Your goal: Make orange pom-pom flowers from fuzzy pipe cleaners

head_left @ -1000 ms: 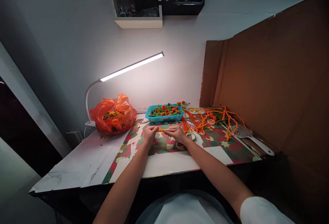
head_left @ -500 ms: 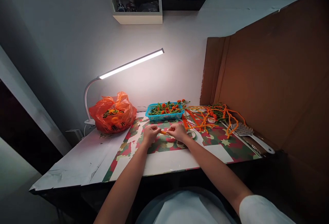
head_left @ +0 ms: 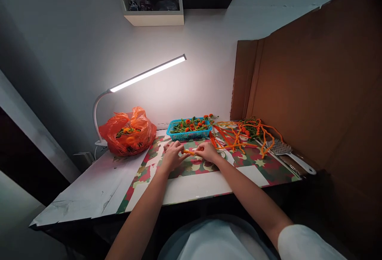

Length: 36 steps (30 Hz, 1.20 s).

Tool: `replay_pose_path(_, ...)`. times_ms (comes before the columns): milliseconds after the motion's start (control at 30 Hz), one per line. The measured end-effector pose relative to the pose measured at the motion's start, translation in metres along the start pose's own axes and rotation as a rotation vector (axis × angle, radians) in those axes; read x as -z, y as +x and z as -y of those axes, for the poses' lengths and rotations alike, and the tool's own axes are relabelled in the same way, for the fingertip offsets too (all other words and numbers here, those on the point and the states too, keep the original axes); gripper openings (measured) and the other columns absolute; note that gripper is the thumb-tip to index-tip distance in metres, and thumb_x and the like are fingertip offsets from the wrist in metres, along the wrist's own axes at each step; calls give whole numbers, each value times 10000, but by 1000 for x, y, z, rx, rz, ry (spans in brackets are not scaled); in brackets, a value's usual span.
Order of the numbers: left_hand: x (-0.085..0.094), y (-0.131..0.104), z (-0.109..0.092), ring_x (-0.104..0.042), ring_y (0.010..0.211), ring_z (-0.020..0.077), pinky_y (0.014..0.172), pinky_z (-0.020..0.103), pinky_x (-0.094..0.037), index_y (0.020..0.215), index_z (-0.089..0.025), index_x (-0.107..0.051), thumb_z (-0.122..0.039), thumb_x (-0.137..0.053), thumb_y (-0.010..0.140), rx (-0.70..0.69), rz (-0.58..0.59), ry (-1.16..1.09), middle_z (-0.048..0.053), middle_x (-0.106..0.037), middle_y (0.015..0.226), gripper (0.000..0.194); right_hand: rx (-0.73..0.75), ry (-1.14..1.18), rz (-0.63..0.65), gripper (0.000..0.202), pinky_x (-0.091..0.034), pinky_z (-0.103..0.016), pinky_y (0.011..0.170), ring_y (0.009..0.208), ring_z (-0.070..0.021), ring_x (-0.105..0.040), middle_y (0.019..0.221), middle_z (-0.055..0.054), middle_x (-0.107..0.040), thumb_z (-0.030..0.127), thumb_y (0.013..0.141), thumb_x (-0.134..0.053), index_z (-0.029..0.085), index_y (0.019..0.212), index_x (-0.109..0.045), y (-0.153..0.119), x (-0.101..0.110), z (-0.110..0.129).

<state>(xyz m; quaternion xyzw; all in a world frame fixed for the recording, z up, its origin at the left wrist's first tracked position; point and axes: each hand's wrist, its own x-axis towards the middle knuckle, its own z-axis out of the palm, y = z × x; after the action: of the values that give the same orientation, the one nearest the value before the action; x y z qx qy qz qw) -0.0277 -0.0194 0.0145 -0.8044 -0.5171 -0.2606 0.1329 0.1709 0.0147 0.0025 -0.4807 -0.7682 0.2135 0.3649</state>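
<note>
While left grip (head_left: 173,153) pinches strand (head_left: 189,152), right grip (head_left: 207,151) matches.

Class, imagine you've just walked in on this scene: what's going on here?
Someone's left hand and right hand hold a short orange piece between them, just above the table. Behind the hands, a blue basket holds orange flowers on green stems. An orange bag stands to the left, under a lit lamp. To the right lie tangled orange strands, with a brush beside them.
</note>
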Motion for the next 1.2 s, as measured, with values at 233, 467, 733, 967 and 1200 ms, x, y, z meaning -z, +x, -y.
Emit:
replay_pose_path(233,0,3,-6,-519,945,237,941,424,-272,750,-215,-646,-405,-525,857,-93,28,79,63,-624,905,249,-6,-79,-30,92,-389,-238,588,664,-159,-621,712,-33,-719,288,679,-728,203,709,-743,0,0,1)
replay_pose_path(467,-4,6,-11,-584,860,201,746,300,-397,1007,-232,-631,-308,-422,901,-138,210,-78,63,-647,946,247,14,-133,-59,70,-396,-261,651,710,-171,-636,745,-37,-724,272,720,-699,212,722,-735,-2,-2,4)
replay_pose_path(733,-6,6,-17,-598,738,186,616,258,-349,776,-230,-682,-401,-491,861,43,250,-65,50,-645,804,271,111,-114,-94,49,-404,-261,691,749,-164,-628,772,-30,-712,211,688,-728,190,728,-709,-4,-4,6)
replay_pose_path(967,-10,4,-14,-601,749,192,595,254,-328,802,-234,-684,-421,-460,875,107,183,12,52,-656,803,301,235,-24,-114,85,-415,-223,597,656,-134,-592,733,-34,-685,164,732,-635,164,777,-706,-1,-6,3)
replay_pose_path(1200,-14,2,-7,-595,737,187,575,256,-309,835,-233,-675,-449,-437,878,173,150,75,52,-657,808,324,222,-27,-92,237,-457,-242,668,751,-155,-637,835,-42,-720,140,807,-524,201,887,-738,0,-3,-1)
